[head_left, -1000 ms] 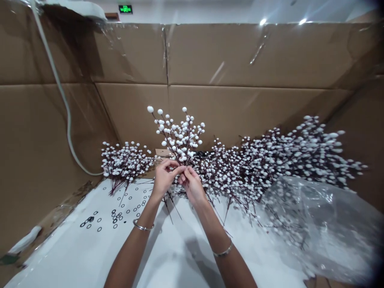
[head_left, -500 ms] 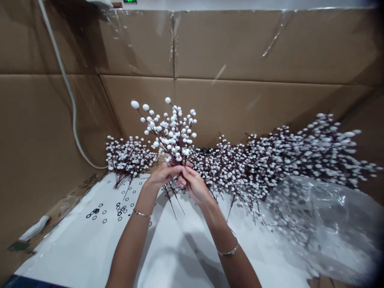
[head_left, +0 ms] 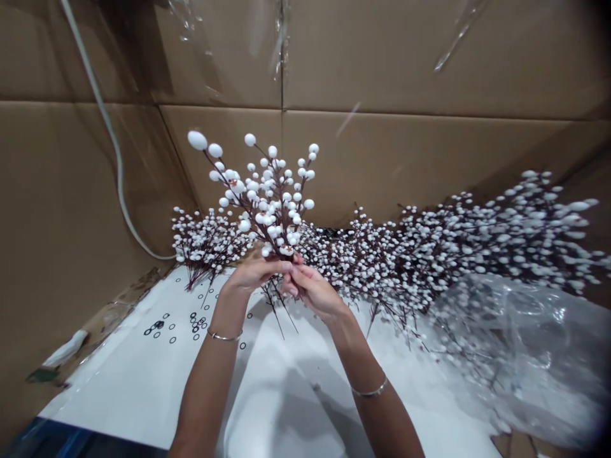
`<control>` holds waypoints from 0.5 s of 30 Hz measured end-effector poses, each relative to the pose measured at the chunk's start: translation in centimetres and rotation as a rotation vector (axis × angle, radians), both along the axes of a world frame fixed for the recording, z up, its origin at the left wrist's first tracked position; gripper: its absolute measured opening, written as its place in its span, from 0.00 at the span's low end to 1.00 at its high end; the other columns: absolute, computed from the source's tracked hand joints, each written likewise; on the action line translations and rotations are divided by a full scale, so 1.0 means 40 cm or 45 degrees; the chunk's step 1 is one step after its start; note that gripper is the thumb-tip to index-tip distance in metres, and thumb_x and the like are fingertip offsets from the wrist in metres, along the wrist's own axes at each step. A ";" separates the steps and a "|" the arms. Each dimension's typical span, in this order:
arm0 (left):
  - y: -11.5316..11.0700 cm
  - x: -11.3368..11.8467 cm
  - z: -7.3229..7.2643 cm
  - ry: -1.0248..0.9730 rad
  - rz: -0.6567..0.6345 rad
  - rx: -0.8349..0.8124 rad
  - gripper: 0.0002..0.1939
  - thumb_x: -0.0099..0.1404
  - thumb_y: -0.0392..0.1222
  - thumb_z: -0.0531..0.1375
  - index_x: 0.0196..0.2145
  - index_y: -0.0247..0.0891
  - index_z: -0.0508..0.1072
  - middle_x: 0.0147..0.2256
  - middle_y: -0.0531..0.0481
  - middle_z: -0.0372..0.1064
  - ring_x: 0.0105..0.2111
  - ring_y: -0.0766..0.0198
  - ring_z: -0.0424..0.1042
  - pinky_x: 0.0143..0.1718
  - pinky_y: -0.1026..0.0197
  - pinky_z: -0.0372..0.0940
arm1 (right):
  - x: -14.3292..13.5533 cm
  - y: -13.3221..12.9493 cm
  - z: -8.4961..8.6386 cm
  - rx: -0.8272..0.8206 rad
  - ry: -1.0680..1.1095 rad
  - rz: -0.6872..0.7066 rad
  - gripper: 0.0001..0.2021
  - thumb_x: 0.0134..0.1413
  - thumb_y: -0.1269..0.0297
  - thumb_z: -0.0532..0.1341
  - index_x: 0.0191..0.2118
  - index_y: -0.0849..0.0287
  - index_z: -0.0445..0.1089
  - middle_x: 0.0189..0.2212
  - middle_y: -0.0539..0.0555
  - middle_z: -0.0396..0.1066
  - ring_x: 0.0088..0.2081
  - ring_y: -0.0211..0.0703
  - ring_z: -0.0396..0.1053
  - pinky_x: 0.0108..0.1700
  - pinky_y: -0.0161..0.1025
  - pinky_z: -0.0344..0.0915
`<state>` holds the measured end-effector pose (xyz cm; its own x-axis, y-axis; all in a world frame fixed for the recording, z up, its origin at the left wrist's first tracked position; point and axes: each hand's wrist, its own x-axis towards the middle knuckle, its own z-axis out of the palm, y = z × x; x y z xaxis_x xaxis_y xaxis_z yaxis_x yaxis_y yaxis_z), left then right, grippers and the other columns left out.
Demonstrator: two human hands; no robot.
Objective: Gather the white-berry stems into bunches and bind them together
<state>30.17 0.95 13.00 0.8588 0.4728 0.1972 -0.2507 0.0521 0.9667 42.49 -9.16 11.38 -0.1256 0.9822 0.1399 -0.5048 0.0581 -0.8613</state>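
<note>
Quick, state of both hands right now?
Left hand: closed, holding the white-berry bunch near its base.
Right hand: closed on the same bunch's base, fingertips meeting the left's.

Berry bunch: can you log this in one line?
left hand: holding berry bunch; right hand: holding berry bunch; black rings: on table, left; plastic bag: right

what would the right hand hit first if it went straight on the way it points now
Probably the left hand: the right hand points toward it, by the held white-berry spray, though depth is unclear.
</note>
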 end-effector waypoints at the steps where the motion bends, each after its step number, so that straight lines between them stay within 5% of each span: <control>1: 0.001 -0.007 0.005 -0.020 0.058 0.050 0.18 0.50 0.42 0.70 0.38 0.32 0.77 0.32 0.43 0.76 0.32 0.59 0.75 0.34 0.59 0.72 | -0.003 -0.001 0.000 0.021 0.010 0.012 0.19 0.48 0.50 0.66 0.27 0.63 0.64 0.18 0.46 0.58 0.22 0.30 0.57 0.27 0.32 0.55; 7: 0.061 -0.078 0.013 0.215 0.347 0.479 0.17 0.61 0.50 0.60 0.44 0.39 0.77 0.46 0.42 0.74 0.48 0.57 0.71 0.50 0.57 0.64 | 0.031 -0.020 0.031 0.173 0.257 -0.192 0.16 0.53 0.54 0.63 0.28 0.58 0.58 0.17 0.44 0.54 0.22 0.31 0.57 0.38 0.36 0.64; 12: 0.165 -0.102 -0.086 1.019 0.758 0.914 0.12 0.60 0.46 0.58 0.36 0.39 0.79 0.40 0.44 0.76 0.41 0.55 0.73 0.42 0.58 0.63 | 0.105 -0.033 0.050 0.279 0.420 -0.428 0.13 0.57 0.57 0.60 0.29 0.57 0.58 0.19 0.44 0.54 0.23 0.30 0.59 0.45 0.37 0.66; 15: 0.202 -0.076 -0.154 1.129 0.733 0.903 0.12 0.56 0.45 0.60 0.35 0.38 0.78 0.35 0.45 0.76 0.35 0.57 0.73 0.36 0.61 0.63 | 0.126 -0.037 0.054 0.326 0.454 -0.472 0.13 0.57 0.57 0.60 0.29 0.57 0.59 0.19 0.44 0.54 0.24 0.30 0.59 0.45 0.36 0.66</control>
<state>27.12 9.03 6.85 0.5322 0.8462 0.0243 0.6789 -0.4438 0.5849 47.53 -10.65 13.55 0.3192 0.8808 0.3498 -0.6678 0.4709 -0.5765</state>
